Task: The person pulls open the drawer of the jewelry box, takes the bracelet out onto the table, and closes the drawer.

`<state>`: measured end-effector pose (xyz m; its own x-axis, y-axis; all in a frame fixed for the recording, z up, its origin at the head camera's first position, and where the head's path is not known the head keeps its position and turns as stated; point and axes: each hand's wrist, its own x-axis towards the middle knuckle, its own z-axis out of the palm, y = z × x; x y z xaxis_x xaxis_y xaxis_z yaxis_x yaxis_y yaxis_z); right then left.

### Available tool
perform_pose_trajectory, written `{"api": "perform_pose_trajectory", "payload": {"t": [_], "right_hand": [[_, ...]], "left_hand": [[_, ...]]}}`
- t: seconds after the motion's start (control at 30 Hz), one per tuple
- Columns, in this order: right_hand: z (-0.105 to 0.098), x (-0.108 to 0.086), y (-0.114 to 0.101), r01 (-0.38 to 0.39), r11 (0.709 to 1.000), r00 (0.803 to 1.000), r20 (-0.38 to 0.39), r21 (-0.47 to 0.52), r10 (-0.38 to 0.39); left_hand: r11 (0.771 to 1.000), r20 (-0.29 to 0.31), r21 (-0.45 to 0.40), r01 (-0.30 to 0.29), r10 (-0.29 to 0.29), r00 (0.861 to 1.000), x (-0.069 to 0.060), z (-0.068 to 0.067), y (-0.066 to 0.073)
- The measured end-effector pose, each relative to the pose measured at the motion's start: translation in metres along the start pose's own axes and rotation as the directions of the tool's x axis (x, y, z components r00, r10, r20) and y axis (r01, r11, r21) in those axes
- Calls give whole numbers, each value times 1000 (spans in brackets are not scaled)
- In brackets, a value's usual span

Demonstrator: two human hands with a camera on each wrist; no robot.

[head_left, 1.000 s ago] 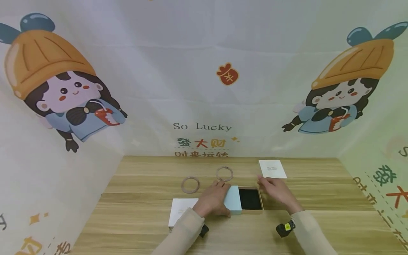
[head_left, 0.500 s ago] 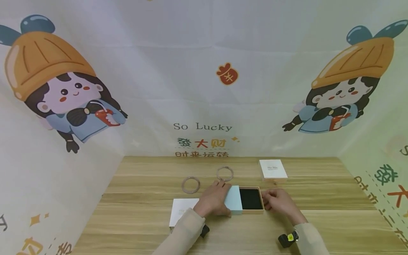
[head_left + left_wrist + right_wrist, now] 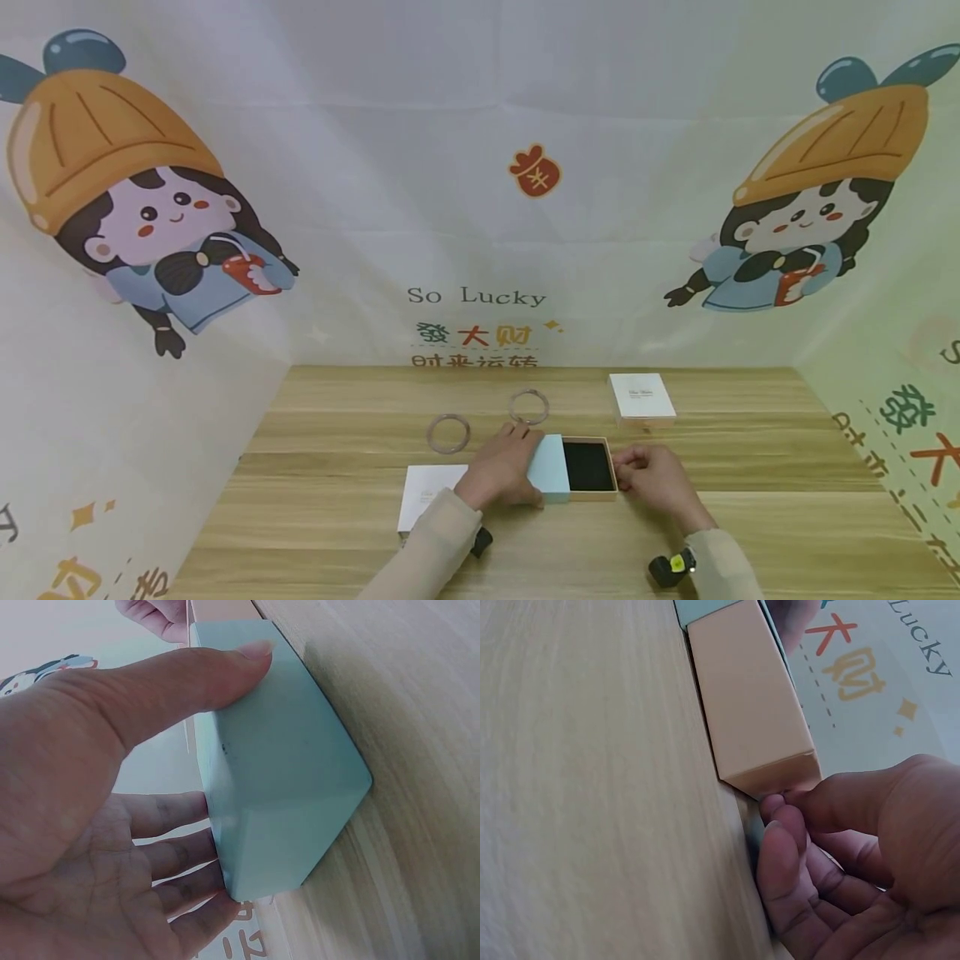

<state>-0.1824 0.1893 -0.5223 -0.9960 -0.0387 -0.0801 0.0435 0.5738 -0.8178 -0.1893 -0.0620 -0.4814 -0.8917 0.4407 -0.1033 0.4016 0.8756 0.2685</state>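
A pale blue slide-out box point(image 3: 551, 469) lies on the table with its peach drawer point(image 3: 754, 690) partly out to the right. A black pad point(image 3: 588, 467) lines the visible part of the drawer. My left hand point(image 3: 498, 471) grips the blue sleeve, thumb on the near side and fingers on the far side. Pinched together, the thumb and fingertips of my right hand point(image 3: 660, 483) touch the drawer's outer end; whether a small tab lies between them is hidden. Beyond the left hand lie two thin round bangles, the left bangle point(image 3: 448, 434) and the right bangle point(image 3: 528, 407).
To the left, partly under the left forearm, sits a white-topped box point(image 3: 427, 492). Another white-topped box point(image 3: 642, 396) stands at the back right. Printed cloth point(image 3: 480, 208) encloses the wooden table point(image 3: 337, 483) behind and at both sides.
My right hand has moved from beside the back right box down to the drawer's end. The drawer sits very slightly farther in than half a second ago. My left hand keeps its place.
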Motion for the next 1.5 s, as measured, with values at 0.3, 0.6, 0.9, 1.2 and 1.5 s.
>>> {"api": "perform_pose_trajectory", "payload": {"t": [0.3,0.6,0.9,1.2,1.5], "right_hand": [[5,-2,-8,20,1000,999,-27,21,-19],[11,0,-10,12,1000,1000,-16,24,-11],[15,-1,-14,3,1000,1000,-27,30,-2],[20,1,-14,-7,999,1000,-16,43,7],[21,1,-14,12,1000,1000,-27,29,-11]], "left_hand": [[1000,18,1,1,-1,1000,1,-1,1],[1000,18,8,5,-5,1000,1,-1,1],[1000,14,1,0,0,1000,1,0,1],[1000,15,-7,4,-4,1000,2,1,0],[1000,12,-12,1,-1,1000,2,2,0]]}}
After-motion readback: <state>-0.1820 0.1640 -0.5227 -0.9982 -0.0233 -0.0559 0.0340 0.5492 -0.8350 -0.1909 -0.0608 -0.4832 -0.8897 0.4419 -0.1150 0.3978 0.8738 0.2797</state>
